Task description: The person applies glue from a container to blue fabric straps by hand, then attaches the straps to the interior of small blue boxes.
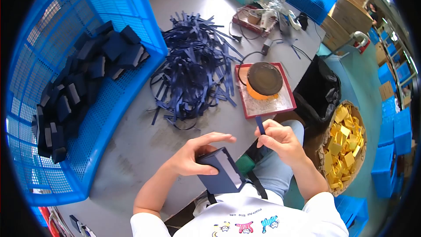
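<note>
My left hand (193,153) grips a small dark blue box (221,171) with a pale inside, tilted toward my chest. My right hand (280,139) pinches a short dark blue ribbon strip (260,125) upright, just right of the box and in front of the red tray (287,105). A loose heap of dark blue ribbon strips (193,66) lies on the grey table (131,149) beyond my hands.
A big blue plastic crate (87,140) on the left holds several dark blue boxes (83,79). The red tray carries an orange pot with a dark lid (264,80). Cables, tools and bins crowd the far table end. A basket of yellow scraps (346,145) and a black bag (320,92) stand at right.
</note>
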The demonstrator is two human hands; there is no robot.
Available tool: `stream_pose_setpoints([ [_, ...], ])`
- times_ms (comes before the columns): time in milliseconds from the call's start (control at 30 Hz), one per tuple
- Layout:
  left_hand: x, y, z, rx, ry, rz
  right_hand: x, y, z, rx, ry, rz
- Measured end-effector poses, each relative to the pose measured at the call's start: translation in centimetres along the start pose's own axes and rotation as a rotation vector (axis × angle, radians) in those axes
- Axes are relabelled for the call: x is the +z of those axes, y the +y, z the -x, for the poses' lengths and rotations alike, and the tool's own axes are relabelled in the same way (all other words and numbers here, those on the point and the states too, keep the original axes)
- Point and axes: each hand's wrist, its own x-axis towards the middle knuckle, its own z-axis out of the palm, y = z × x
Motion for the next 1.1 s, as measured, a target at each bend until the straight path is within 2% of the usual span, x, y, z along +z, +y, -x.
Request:
stream_pose_setpoints([
  [233,2.4,-1.9,-5.7,0.021,-0.198,0.045,-2.0,1.6,2.1,0.186,-0.045,-0.055],
  [400,2.5,-3.9,-7.7,-0.021,-0.219,0.071,-2.5,2.5,1.6,0.152,0.057,-0.23],
  [567,2.3,-5.1,-9.0,-0.034,-0.177,0.064,-4.0,4.0,0.6,0.324,0.165,-0.164],
  [667,1.5,-6.8,-9.4,-0.152,-0.107,0.17,-5.6,4.2,-0.6,0.246,0.418,-0.215],
  [733,1.3,-8.2,-9.2,-0.2,-0.09,0.149,-7.4,4.0,-1.6,0.143,0.491,-0.128],
  [833,1.3,-8.2,-8.8,-0.272,-0.138,0.07,-9.3,3.0,-3.4,0.164,0.606,-0.01],
  [1100,0.7,-8.6,-8.7,-0.232,-0.193,0.038,-10.4,3.3,-7.0,0.175,0.639,-0.018],
])
